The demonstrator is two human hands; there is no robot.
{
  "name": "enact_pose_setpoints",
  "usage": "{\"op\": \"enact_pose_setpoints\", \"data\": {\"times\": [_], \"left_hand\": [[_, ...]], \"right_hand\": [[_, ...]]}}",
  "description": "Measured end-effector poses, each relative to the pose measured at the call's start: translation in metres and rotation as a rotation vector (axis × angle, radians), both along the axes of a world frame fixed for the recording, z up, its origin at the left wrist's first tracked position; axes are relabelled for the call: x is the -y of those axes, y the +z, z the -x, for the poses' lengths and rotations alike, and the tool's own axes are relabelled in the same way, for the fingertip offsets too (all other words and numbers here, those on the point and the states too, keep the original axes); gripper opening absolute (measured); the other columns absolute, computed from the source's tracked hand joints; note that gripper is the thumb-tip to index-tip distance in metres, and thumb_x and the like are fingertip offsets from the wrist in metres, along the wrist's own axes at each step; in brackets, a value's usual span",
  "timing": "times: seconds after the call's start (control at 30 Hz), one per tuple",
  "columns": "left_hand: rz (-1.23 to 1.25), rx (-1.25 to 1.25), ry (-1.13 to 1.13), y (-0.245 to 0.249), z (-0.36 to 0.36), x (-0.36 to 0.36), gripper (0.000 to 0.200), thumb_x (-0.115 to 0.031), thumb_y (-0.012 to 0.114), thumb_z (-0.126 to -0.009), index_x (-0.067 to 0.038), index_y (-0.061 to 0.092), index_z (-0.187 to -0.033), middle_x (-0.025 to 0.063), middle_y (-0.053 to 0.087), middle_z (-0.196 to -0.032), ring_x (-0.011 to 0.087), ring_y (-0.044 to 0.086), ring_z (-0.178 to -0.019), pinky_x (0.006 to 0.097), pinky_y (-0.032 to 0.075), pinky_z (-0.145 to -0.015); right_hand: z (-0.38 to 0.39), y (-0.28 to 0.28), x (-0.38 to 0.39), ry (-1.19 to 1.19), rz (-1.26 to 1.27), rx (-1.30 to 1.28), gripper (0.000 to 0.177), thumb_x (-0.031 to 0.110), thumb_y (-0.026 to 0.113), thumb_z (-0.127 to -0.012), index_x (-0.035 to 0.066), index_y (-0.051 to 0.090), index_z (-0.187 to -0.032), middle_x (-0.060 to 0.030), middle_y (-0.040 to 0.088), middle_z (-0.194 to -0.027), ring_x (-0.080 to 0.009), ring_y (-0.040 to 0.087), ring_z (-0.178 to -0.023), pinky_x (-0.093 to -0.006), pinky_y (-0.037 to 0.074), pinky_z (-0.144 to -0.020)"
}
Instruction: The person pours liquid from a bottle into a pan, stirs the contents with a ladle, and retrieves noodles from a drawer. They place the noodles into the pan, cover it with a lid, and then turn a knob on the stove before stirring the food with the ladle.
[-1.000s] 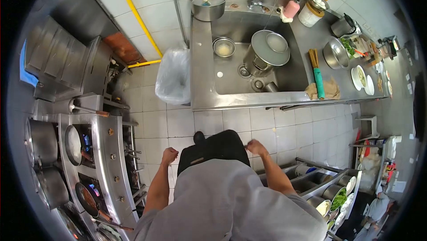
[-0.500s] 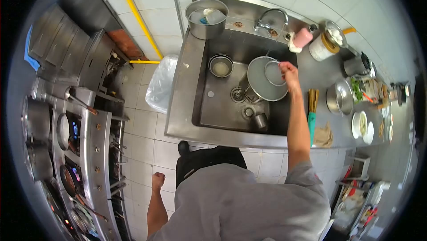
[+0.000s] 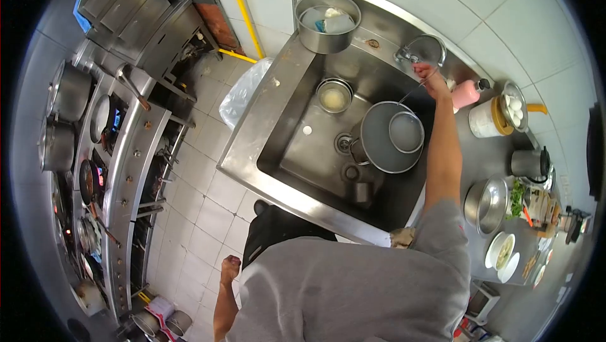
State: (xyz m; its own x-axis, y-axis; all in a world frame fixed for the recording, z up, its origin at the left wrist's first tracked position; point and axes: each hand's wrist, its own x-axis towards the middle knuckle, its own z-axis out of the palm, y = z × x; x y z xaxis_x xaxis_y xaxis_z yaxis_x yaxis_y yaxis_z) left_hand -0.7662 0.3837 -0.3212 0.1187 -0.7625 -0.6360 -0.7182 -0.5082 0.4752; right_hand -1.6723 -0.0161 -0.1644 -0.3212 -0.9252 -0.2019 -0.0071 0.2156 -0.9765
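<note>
My right hand (image 3: 433, 83) is at the faucet (image 3: 427, 44) behind the sink, its fingers closed at the faucet handle. A thin stream of water runs down beside it into a large metal pot (image 3: 372, 129), which looks full of greyish water. A round, thin-rimmed bowl-like thing (image 3: 406, 132) sits in that pot, apart from my hand; whether it is a bowl or a strainer I cannot make out. Low at my side, away from the sink, my left hand (image 3: 231, 267) is curled into a fist with nothing visible in it.
In the sink (image 3: 287, 153) stand a small bowl (image 3: 334, 97) and a metal cup (image 3: 362, 192). A wide pot (image 3: 328, 39) stands on the left corner. To the right are a pink bottle (image 3: 467, 93), a tub (image 3: 487, 121) and a steel bowl (image 3: 486, 206). Lit burners (image 3: 117, 118) are far left.
My right hand has let go of the round bowl-like thing, leaving it in the pot, and moved up to the faucet. My left hand stays in a fist. The view has turned.
</note>
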Motion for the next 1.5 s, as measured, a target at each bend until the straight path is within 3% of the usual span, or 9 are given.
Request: {"op": "enact_pose_setpoints", "data": {"times": [0.3, 0.47, 0.57, 0.67, 0.9, 1.07, 1.17, 1.3, 1.5], "left_hand": [[-0.173, -0.052, 0.13, 0.019, 0.022, 0.011, 0.036, -0.031, 0.06, -0.087, 0.004, 0.065, -0.09, 0.0132, 0.068, -0.073, 0.0207, 0.066, -0.065, 0.033, 0.052, -0.061], [-0.563, 0.0, 0.073, 0.046, 0.052, 0.012, 0.083, -0.068, 0.06, -0.081, 0.002, 0.055, -0.126, 0.0205, 0.064, -0.115, 0.0293, 0.062, -0.107, 0.0391, 0.056, -0.078], [-0.447, -0.156, 0.139, 0.09, 0.065, 0.014, 0.072, -0.057, 0.062, -0.085, -0.005, 0.053, -0.133, 0.0183, 0.062, -0.124, 0.0309, 0.058, -0.116, 0.0459, 0.053, -0.086], [-0.701, -0.113, 0.14, 0.093, 0.034, 0.024, 0.051, -0.043, 0.064, -0.087, -0.005, 0.064, -0.121, 0.0183, 0.066, -0.114, 0.0298, 0.069, -0.094, 0.0442, 0.058, -0.067], [-0.021, -0.059, 0.055, 0.011, -0.037, 0.007, 0.027, -0.027, 0.063, -0.078, -0.001, 0.07, -0.079, 0.019, 0.068, -0.077, 0.0307, 0.067, -0.074, 0.0417, 0.053, -0.069], [0.068, -0.221, 0.513, -0.025, -0.106, -0.003, 0.026, -0.026, 0.061, -0.077, -0.001, 0.07, -0.082, 0.0196, 0.07, -0.082, 0.0345, 0.067, -0.081, 0.0414, 0.053, -0.075], [0.124, -0.131, 0.522, -0.023, -0.166, -0.028, 0.029, -0.027, 0.064, -0.077, 0.0, 0.07, -0.081, 0.0189, 0.07, -0.082, 0.0328, 0.068, -0.084, 0.0411, 0.053, -0.078], [0.071, -0.019, 0.646, -0.047, -0.231, -0.088, 0.025, -0.023, 0.063, -0.078, 0.001, 0.069, -0.078, 0.0188, 0.07, -0.079, 0.0304, 0.069, -0.077, 0.0382, 0.054, -0.074], [0.024, -0.431, 1.217, -0.096, -0.251, -0.185, 0.021, -0.018, 0.062, -0.084, 0.003, 0.066, -0.088, 0.0134, 0.068, -0.078, 0.0202, 0.066, -0.063, 0.0334, 0.053, -0.054]], "right_hand": [[0.011, 0.003, -0.048, -0.462, 0.061, -0.18, 0.03, 0.013, 0.058, -0.089, 0.004, 0.063, -0.117, 0.0022, 0.059, -0.084, -0.006, 0.049, -0.064, -0.0213, 0.036, -0.051], [-0.039, 0.0, -0.102, -0.875, 0.503, -0.343, 0.018, 0.016, 0.059, -0.092, 0.004, 0.065, -0.104, -0.0069, 0.065, -0.097, -0.0178, 0.061, -0.085, -0.0306, 0.05, -0.075], [-0.156, 0.066, -0.104, -0.892, 0.635, -0.304, 0.014, 0.012, 0.061, -0.092, 0.002, 0.063, -0.102, -0.007, 0.064, -0.091, -0.016, 0.058, -0.081, -0.027, 0.047, -0.068], [-0.249, 0.1, -0.09, -0.577, 0.693, -0.207, 0.019, 0.008, 0.058, -0.094, 0.001, 0.055, -0.112, -0.0031, 0.055, -0.076, -0.011, 0.049, -0.066, -0.0237, 0.041, -0.058], [-0.557, 0.134, -0.104, 0.414, 0.505, -0.293, 0.02, 0.011, 0.059, -0.094, 0.004, 0.058, -0.112, -0.0021, 0.057, -0.088, -0.0097, 0.052, -0.076, -0.0251, 0.045, -0.07], [-0.723, -0.033, -0.131, 1.25, 0.007, -0.294, 0.027, 0.018, 0.065, -0.092, 0.006, 0.062, -0.115, -0.0056, 0.064, -0.102, -0.0143, 0.06, -0.092, -0.0292, 0.05, -0.079], [-0.763, -0.151, -0.166, 1.648, -0.038, -0.954, 0.07, 0.053, 0.066, -0.084, -0.002, 0.054, -0.127, -0.0215, 0.062, -0.119, -0.0295, 0.06, -0.11, -0.0396, 0.049, -0.091], [-0.851, -0.108, -0.161, 1.531, -0.726, -0.88, 0.078, 0.055, 0.069, -0.078, -0.004, 0.054, -0.127, -0.0227, 0.061, -0.122, -0.0332, 0.062, -0.109, -0.0395, 0.051, -0.091], [-0.946, -0.155, -0.075, 1.586, -0.687, -0.602, 0.05, 0.038, 0.069, -0.086, -0.001, 0.058, -0.116, -0.0115, 0.066, -0.095, -0.0238, 0.067, -0.082, -0.0378, 0.057, -0.064]]}}
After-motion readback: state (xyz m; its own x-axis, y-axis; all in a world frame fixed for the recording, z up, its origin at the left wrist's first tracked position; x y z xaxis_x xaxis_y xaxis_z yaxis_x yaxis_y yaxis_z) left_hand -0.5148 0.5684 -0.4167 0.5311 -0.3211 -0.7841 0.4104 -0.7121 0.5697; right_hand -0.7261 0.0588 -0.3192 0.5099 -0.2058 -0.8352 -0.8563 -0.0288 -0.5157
